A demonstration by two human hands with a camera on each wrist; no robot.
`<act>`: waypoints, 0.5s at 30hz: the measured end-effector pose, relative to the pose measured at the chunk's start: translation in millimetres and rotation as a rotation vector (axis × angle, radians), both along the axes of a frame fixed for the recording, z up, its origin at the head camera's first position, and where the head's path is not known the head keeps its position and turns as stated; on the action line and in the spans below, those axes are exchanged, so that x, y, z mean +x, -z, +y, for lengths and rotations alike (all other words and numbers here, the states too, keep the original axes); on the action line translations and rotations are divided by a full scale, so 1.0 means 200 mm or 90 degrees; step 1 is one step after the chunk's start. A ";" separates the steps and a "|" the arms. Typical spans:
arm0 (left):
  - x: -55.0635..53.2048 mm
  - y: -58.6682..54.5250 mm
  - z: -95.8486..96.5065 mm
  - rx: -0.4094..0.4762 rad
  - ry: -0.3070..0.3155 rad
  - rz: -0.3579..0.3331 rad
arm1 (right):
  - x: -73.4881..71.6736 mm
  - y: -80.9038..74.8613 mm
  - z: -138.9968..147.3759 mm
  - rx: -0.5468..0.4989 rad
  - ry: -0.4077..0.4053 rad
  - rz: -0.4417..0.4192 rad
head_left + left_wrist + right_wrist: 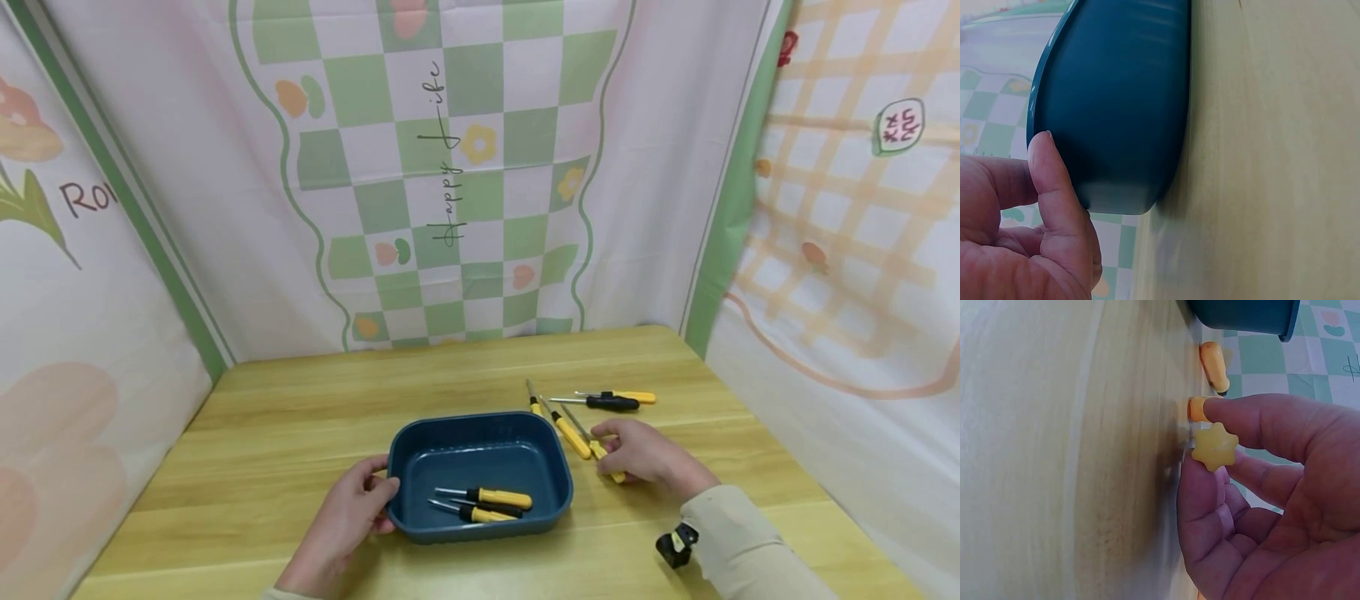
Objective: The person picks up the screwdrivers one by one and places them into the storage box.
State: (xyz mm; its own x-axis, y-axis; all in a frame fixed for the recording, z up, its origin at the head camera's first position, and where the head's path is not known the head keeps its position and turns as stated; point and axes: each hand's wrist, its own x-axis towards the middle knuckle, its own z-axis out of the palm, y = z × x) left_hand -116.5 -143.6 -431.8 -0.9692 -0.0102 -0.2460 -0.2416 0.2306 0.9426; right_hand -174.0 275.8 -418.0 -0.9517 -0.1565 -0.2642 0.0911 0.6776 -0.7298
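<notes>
My left hand holds the left wall of a dark blue rectangular tray; in the left wrist view the thumb and fingers pinch its rim. Inside the tray lie two screwdrivers with yellow handles and one with a black handle, close together near the front wall. Right of the tray, my right hand pinches the yellow handle of a screwdriver, whose shaft points to the back left. In the right wrist view the star-shaped end of that handle shows between thumb and fingers, close to the tabletop.
Beside the tray's right back corner lie two yellow-handled screwdrivers, the nearer one angled toward my right hand. Behind the hand rest a black-handled screwdriver and another yellow one. Printed curtains enclose the wooden table.
</notes>
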 end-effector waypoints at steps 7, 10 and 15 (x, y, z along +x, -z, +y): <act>0.00 0.00 0.00 0.005 0.004 0.003 | 0.00 -0.01 0.01 -0.032 -0.017 0.010; 0.00 0.01 0.00 0.006 0.000 0.008 | 0.00 -0.01 0.02 -0.047 -0.022 0.013; 0.00 0.00 0.00 0.008 0.002 0.009 | -0.01 0.00 0.03 -0.079 -0.028 0.022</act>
State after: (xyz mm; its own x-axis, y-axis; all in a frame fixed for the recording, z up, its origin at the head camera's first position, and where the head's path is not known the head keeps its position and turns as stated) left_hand -117.2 -143.2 -432.7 -0.9727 -0.0049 -0.2320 -0.2274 0.2199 0.9487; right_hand -175.6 282.2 -418.0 -0.9516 -0.2273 -0.2067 0.0365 0.5844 -0.8107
